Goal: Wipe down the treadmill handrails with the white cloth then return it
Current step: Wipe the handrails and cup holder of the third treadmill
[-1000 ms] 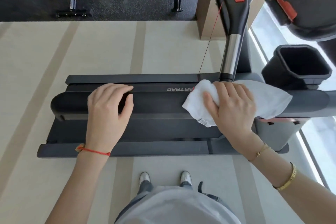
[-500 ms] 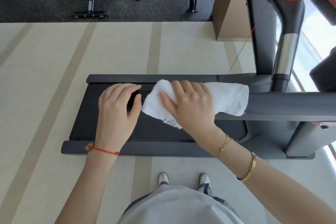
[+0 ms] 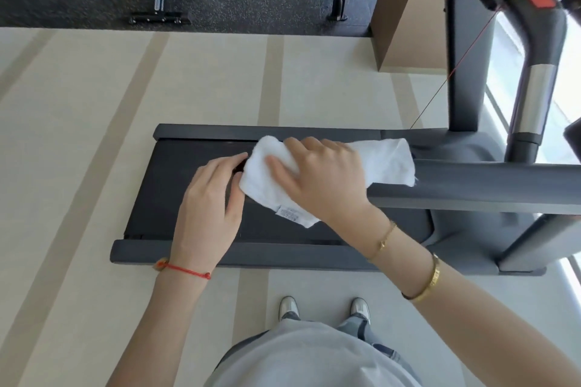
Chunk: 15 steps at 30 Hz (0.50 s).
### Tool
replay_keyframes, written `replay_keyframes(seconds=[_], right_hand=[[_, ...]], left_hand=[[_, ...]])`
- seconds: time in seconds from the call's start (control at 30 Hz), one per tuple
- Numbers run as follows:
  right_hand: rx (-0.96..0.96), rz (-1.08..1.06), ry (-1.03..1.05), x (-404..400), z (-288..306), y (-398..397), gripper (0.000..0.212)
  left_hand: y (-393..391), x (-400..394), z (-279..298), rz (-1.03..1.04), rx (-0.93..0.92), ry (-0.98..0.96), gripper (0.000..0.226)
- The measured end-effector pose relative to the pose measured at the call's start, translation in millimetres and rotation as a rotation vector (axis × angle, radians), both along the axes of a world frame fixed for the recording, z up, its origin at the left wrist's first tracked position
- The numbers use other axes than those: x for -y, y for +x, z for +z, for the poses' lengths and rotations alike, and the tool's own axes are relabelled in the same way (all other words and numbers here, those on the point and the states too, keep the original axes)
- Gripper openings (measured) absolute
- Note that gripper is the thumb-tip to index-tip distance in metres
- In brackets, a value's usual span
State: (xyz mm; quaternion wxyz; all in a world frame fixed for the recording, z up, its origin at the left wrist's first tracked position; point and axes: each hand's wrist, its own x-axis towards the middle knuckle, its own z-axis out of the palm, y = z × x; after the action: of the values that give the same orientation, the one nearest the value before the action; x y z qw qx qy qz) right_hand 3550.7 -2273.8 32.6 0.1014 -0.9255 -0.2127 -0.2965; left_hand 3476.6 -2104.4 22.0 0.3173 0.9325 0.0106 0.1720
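Pressing down on the white cloth (image 3: 317, 176), the right hand (image 3: 323, 179) has its fingers spread flat over it, draped on the near handrail (image 3: 471, 185) at its free end. Left hand (image 3: 209, 214) sits right beside, fingers curled over the rail's tip, touching the cloth's edge, above the treadmill belt (image 3: 188, 198).

Person seen from above, bare forearms, no sleeves in view. Left hand (image 3: 209, 214): thin red string bracelet (image 3: 185, 270) at wrist w/ small orange-tan knot at its 9 o'clock end. Right hand (image 3: 323, 179): fine gold chain bracelet (image 3: 383, 240) at wrist, wider gold bangle (image 3: 429, 281) further up forearm. Light grey tee (image 3: 311, 358) at 6 o'clock. Blue-grey jeans (image 3: 358, 328), pale grey/white sneakers (image 3: 289, 306) w/ darker trim.
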Motion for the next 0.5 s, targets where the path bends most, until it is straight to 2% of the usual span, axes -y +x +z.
replay_keyframes(seconds=[0.17, 0.23, 0.3, 0.37, 0.43, 0.5], right_hand=[[-0.023, 0.262, -0.081, 44.6, -0.9, -7.5, 0.043], [-0.065, 0.19, -0.07, 52.0, 4.7, -6.6, 0.039], [-0.114, 0.015, -0.08, 38.3, 10.1, -3.2, 0.04], [-0.23, -0.093, -0.138, 14.0, 16.5, 3.4, 0.043], [-0.325, -0.06, -0.191, -8.2, 16.8, 9.0, 0.041], [-0.341, -0.012, -0.215, -16.9, 16.7, 6.5, 0.039]], left_hand=[[0.0, -9.5, -3.8, -0.068, 0.001, -0.044, 0.035], [1.7, -12.4, -5.0, -0.084, -0.002, -0.05, 0.034], [2.5, -13.8, -6.1, -0.09, -0.002, -0.051, 0.034], [1.9, -13.5, -6.4, -0.097, 0.002, -0.06, 0.032], [1.5, -12.8, -7.2, -0.093, -0.01, -0.075, 0.028], [0.9, -12.0, -7.3, -0.082, -0.024, -0.088, 0.025]])
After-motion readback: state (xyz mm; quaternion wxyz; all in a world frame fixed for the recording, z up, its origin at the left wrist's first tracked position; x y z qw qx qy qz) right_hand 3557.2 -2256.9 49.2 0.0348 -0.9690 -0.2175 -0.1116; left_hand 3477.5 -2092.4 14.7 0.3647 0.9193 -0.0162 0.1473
